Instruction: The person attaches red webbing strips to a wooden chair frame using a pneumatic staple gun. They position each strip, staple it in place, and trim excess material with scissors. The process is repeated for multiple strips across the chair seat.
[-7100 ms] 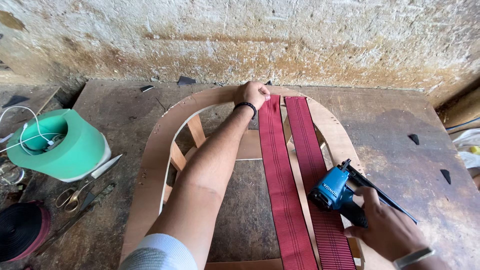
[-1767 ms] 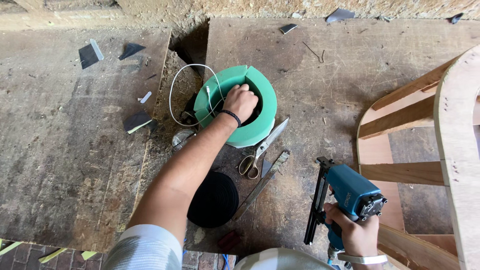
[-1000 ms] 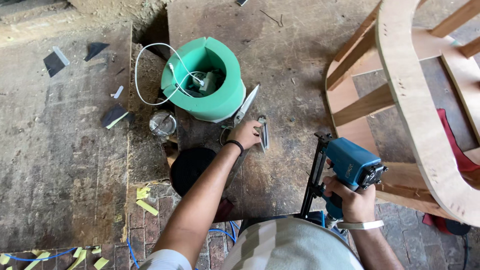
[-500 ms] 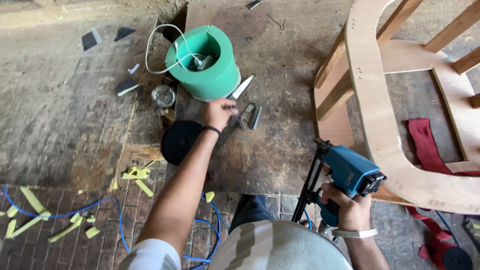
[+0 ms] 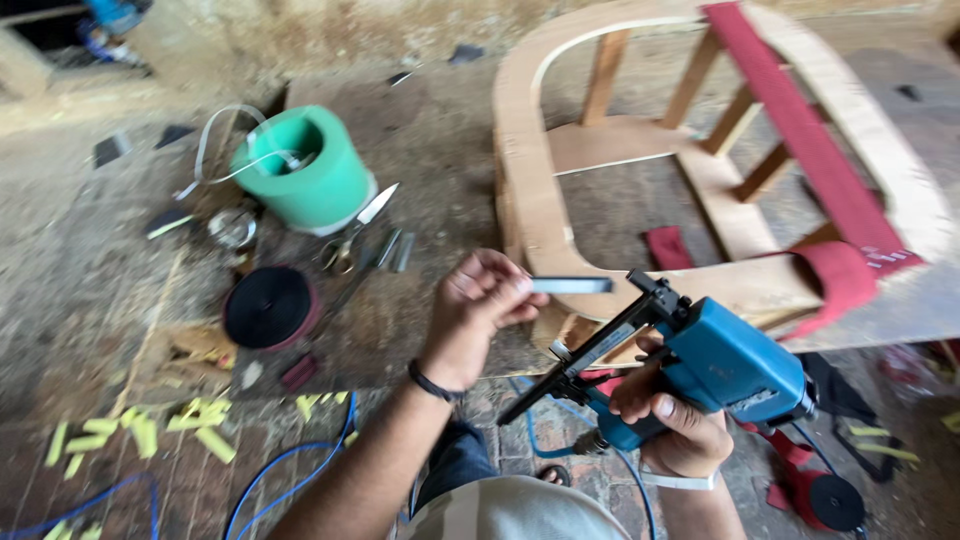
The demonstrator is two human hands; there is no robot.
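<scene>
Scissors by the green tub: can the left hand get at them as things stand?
Probably not right away. The left hand already pinches a strip of staples beside the blue staple gun, well apart from the scissors. Nothing lies across the way, but the fingers are occupied.

Soft, even daylight, no hard shadows, no glare. Motion blur across the whole frame, worst at the far left corner and right edge. Green tub (image 5: 305, 180) and wooden frame (image 5: 530, 190) smeared. Blue staple gun (image 5: 720, 365) near centre sharpest, though soft.
</scene>
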